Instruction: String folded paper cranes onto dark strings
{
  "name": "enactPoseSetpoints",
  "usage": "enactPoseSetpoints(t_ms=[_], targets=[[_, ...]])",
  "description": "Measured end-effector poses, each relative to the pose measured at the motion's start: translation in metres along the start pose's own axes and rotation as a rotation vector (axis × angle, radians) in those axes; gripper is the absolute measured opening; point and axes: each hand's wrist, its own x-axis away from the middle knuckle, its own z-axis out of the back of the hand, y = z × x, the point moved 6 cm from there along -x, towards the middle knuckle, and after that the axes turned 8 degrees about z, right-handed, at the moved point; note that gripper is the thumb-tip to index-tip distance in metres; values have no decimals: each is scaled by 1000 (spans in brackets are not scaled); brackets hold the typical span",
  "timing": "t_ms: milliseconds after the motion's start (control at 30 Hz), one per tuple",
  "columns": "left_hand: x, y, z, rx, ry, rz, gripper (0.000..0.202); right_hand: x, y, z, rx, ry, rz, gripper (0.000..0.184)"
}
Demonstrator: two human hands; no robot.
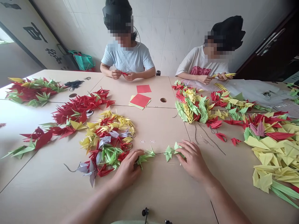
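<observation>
Left hand (pixel 131 168) and right hand (pixel 192 158) grip green folded papers (pixel 168 153) along the string (pixel 159 153); bench (pixel 153 129) room separates it from red sheets (pixel 140 101).

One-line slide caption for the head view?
Left hand and right hand touch green folded papers strung on a dark cord.

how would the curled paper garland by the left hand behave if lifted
The garland would probably sag, since its pieces seem threaded on dark cord. It looks light, being folded paper. Its thin points would likely crease.
</observation>
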Motion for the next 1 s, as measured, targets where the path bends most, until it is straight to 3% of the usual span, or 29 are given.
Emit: enactPoseSetpoints(t_ms=[233, 433, 700, 867, 1000], targets=[[0, 2, 2, 39, -10, 31, 60, -4, -20, 3, 15, -69, 65, 19], [1, 2, 2, 72, -28, 70, 62, -7, -24, -1, 39, -60, 65, 19], [2, -5, -2, 80, -14, 119, 62, -39, -73, -19, -46, -180, 223, 28], [4, -8, -3, 121, -27, 123, 64, -41, -66, -22, -37, -205, 179, 17], [4, -6, -3, 136, -29, 119, 64, -42, -72, -15, -36, -166, 173, 25]])
